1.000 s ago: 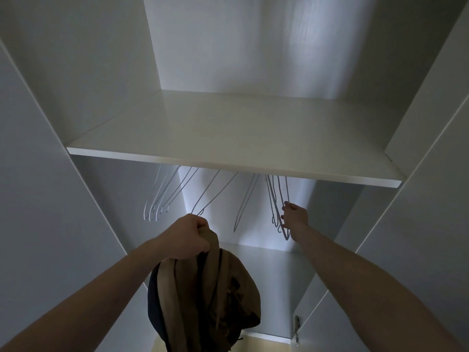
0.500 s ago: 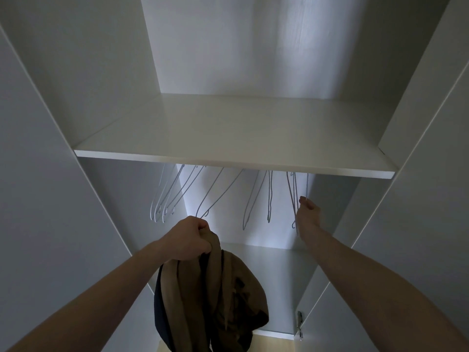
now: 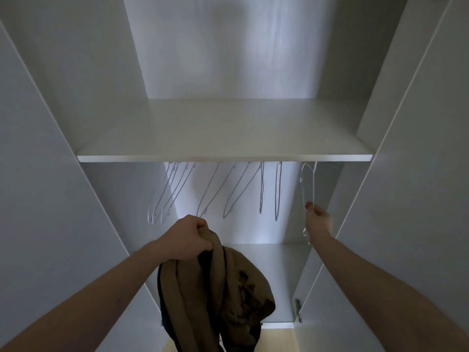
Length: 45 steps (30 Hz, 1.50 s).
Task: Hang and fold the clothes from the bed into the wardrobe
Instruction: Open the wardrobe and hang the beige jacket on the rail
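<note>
I face an open white wardrobe with a bare shelf [image 3: 223, 138] at chest height. Under it hang several thin white wire hangers [image 3: 208, 191] in a row. My left hand [image 3: 189, 237] grips a bunched brown garment with dark parts [image 3: 225, 290] that dangles in front of the lower compartment. My right hand [image 3: 317, 221] is stretched to the right end of the row and pinches the rightmost wire hanger [image 3: 308, 184], whose top is hidden behind the shelf edge.
The wardrobe's side panels and open doors [image 3: 418, 199] flank both arms. A metal hinge [image 3: 298, 311] shows on the lower right door. A lower shelf surface [image 3: 274, 270] lies behind the garment, and pale flooring shows at the bottom.
My right hand slid rightwards along the row, taking the hanger it holds away from the others to the right end. The left hand with the garment stayed about where it was.
</note>
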Tool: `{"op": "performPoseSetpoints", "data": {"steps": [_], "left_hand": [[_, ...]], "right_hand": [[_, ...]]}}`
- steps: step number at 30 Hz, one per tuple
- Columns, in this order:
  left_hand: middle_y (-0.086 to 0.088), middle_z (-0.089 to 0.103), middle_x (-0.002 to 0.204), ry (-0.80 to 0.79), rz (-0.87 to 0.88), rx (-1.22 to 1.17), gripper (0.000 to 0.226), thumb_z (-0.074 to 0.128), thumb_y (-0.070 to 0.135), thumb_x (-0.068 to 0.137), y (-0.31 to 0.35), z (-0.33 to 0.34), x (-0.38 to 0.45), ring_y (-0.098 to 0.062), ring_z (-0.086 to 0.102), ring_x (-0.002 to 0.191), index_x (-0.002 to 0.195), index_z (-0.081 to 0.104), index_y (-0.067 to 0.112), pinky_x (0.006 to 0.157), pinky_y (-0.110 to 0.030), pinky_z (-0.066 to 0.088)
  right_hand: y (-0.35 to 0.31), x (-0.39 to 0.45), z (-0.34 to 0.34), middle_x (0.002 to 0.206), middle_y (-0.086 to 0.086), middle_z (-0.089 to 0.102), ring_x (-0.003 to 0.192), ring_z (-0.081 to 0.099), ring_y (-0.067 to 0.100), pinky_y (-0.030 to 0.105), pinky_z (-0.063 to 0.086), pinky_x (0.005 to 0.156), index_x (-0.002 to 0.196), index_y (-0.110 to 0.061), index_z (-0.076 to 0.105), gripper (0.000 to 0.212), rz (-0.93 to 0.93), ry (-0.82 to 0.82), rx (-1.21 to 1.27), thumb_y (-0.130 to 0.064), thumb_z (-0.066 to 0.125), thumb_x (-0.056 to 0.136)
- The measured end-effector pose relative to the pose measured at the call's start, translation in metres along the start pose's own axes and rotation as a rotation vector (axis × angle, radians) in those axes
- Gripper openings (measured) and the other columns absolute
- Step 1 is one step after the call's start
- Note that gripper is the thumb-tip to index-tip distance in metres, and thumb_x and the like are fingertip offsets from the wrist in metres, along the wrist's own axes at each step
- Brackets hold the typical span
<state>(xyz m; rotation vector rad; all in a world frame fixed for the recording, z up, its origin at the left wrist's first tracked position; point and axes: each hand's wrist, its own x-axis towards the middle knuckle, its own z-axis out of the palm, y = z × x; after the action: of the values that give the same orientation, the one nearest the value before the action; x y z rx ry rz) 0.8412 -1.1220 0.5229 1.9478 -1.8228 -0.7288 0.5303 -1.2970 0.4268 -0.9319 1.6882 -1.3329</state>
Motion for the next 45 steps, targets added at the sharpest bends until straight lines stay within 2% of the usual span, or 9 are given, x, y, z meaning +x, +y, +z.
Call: {"op": "performPoseSetpoints", "data": {"steps": [5,10,13,17,20,24,27,29,45], "left_hand": [[0.008,0.046,0.062,-0.026,0.062,0.021,0.021,0.071,0.017,0.075,-0.006,-0.004,-0.017,-0.006,0.047,0.057,0.063,0.053,0.021,0.054,-0.015,0.037],[0.005,0.050,0.068,-0.069,0.079,0.020,0.016,0.069,0.018,0.077,-0.020,-0.006,-0.034,-0.008,0.050,0.061,0.068,0.055,0.019,0.053,-0.016,0.037],[0.003,0.051,0.068,-0.135,0.072,0.027,0.011,0.066,0.017,0.078,-0.030,-0.010,-0.045,-0.011,0.051,0.063,0.073,0.058,0.013,0.056,-0.021,0.040],[0.008,0.056,0.064,-0.224,0.018,-0.048,0.017,0.065,0.021,0.080,-0.043,-0.020,-0.050,-0.011,0.057,0.065,0.067,0.054,0.021,0.061,-0.023,0.044],[0.003,0.064,0.078,-0.247,0.009,-0.038,0.011,0.063,0.022,0.083,-0.050,-0.022,-0.050,-0.014,0.062,0.076,0.073,0.059,0.021,0.065,-0.026,0.045],[0.000,0.065,0.086,-0.186,0.019,-0.007,0.008,0.066,0.022,0.085,-0.062,-0.016,-0.053,-0.014,0.062,0.081,0.084,0.064,0.014,0.066,-0.025,0.046],[0.001,0.065,0.082,-0.108,0.026,-0.006,0.011,0.069,0.022,0.084,-0.069,-0.010,-0.058,-0.013,0.062,0.078,0.080,0.064,0.013,0.063,-0.025,0.045],[0.001,0.065,0.076,-0.059,0.031,-0.005,0.015,0.070,0.022,0.083,-0.071,-0.008,-0.062,-0.015,0.062,0.074,0.074,0.062,0.012,0.064,-0.026,0.047],[0.005,0.041,0.047,0.198,-0.094,-0.167,0.044,0.070,0.023,0.079,-0.040,-0.057,-0.065,-0.017,0.045,0.053,0.046,0.041,0.021,0.058,-0.024,0.036]], "right_hand": [[0.001,-0.025,-0.009,0.094,0.005,0.067,0.084,0.060,0.026,0.051,0.056,0.086,0.114,-0.012,0.077,0.025,0.012,0.073,0.042,-0.018,0.056,0.102],[0.014,-0.069,-0.020,0.103,0.006,0.075,0.091,0.064,0.018,0.034,0.052,0.090,0.109,-0.012,0.075,0.023,-0.024,0.073,0.011,-0.013,0.053,0.103],[0.032,-0.111,-0.038,0.093,0.009,0.074,0.082,0.065,0.019,0.030,0.051,0.080,0.110,-0.005,0.074,0.025,0.009,0.073,0.031,-0.010,0.051,0.103],[0.059,-0.183,-0.076,0.076,-0.001,0.067,0.074,0.061,0.021,0.027,0.047,0.065,0.103,-0.013,0.076,0.025,0.005,0.027,-0.131,-0.011,0.051,0.103],[0.064,-0.234,-0.111,0.059,-0.005,0.058,0.053,0.049,0.015,0.027,0.037,0.053,0.100,-0.016,0.077,0.026,-0.009,-0.058,-0.256,-0.012,0.052,0.102],[0.049,-0.285,-0.154,0.064,-0.001,0.071,0.065,0.063,0.021,0.032,0.049,0.068,0.086,-0.021,0.080,0.021,-0.077,-0.095,-0.318,-0.020,0.064,0.099],[0.029,-0.314,-0.179,0.043,-0.011,0.041,0.042,0.036,0.009,0.018,0.030,0.047,0.081,-0.022,0.081,0.028,-0.108,-0.140,-0.408,-0.035,0.064,0.099],[0.016,-0.329,-0.191,0.045,-0.006,0.028,0.037,0.025,0.009,0.017,0.020,0.040,0.074,-0.023,0.080,0.035,-0.144,-0.158,-0.485,-0.042,0.063,0.097],[-0.035,-0.371,-0.227,0.053,-0.003,0.021,0.046,0.020,0.014,0.018,0.019,0.044,0.062,-0.016,0.071,0.048,-0.348,-0.307,-0.502,-0.052,0.062,0.093]]}}
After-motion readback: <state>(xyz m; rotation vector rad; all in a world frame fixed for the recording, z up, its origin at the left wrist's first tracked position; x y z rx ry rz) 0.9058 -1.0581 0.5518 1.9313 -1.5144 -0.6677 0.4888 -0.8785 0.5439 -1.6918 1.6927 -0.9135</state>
